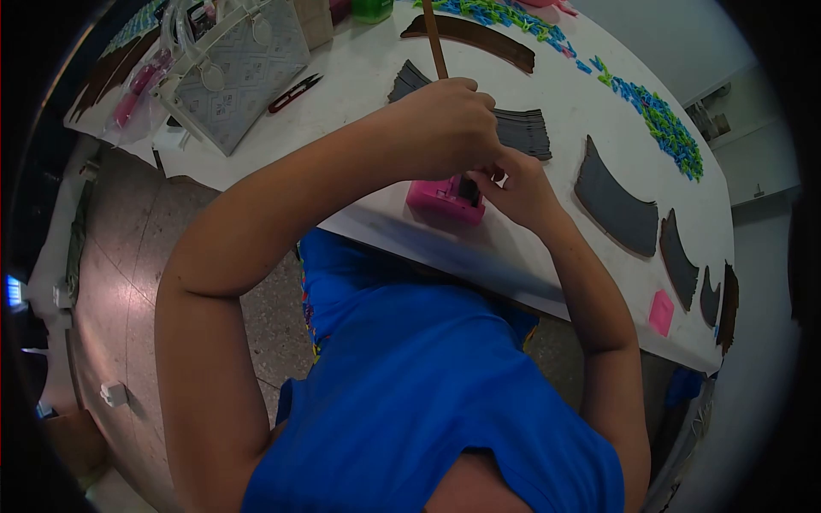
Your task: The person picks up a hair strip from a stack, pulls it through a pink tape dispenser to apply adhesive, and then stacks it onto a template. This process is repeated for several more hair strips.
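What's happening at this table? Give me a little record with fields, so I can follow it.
Setting: white table, seen from above
Left hand: closed around a brown stick that points away from the person
Right hand: at a pink box, fingers by a dark piece in it; grip unclear
Behind the hands: stack of grey strips
Right side: curved grey pieces, blue-green bits
Left side: grey handbag, snips
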The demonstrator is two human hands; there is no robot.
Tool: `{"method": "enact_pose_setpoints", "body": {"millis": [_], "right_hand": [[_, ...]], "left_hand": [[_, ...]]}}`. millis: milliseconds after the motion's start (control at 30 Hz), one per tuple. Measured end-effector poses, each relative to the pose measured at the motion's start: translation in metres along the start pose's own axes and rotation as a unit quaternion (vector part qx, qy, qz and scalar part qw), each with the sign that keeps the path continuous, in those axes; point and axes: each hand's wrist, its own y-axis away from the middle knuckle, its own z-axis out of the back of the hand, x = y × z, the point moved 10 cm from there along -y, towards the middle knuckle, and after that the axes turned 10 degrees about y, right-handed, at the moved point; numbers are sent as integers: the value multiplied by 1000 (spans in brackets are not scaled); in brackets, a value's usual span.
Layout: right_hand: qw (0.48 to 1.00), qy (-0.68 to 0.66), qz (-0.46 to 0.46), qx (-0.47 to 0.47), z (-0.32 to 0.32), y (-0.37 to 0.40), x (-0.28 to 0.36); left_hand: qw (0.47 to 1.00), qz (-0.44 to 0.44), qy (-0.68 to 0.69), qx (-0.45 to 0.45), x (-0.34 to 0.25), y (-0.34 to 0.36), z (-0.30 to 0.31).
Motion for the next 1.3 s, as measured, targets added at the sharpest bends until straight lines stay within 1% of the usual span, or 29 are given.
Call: {"method": "enact_pose_setpoints", "body": {"millis": [100, 133, 200, 267, 333, 400, 433, 500, 600, 700, 767, 1000, 1300], "right_hand": [[1000, 13, -1, -2, 2, 2, 0], [1000, 11, 12, -12, 3, 3, 1], [999, 9, 20, -22, 5, 6, -1], [998, 19, 52, -26, 10, 9, 5], [998, 37, 58, -17, 13, 13, 6], [996, 55, 64, -8, 15, 17, 7], [996, 60, 69, -7, 17, 19, 8], [995, 66, 71, -5, 18, 22, 5], [993, 74, 86, -11, 19, 26, 3], [993, 85, 84, -9, 21, 28, 3], [994, 91, 66, 1, 19, 29, -1], [994, 81, 70, -7, 19, 33, -4], [995, 86, 54, -3, 19, 37, -7]], "left_hand": [[1000, 16, 9, 3, 8, 7, -7], [1000, 15, 11, 5, 10, 10, -11], [999, 29, 37, -25, 17, 19, -16], [998, 37, 49, -31, 20, 29, -29], [996, 44, 62, -38, 22, 36, -41], [992, 42, 90, -73, 21, 42, -48], [992, 40, 92, -71, 19, 43, -54], [980, 24, 131, -148, 15, 47, -47], [975, 19, 140, -171, 12, 47, -49], [975, 14, 138, -176, 10, 46, -51], [975, 12, 139, -174, 10, 45, -53], [973, 9, 138, -185, 9, 44, -55], [976, 15, 139, -169, 9, 43, -57]]}}
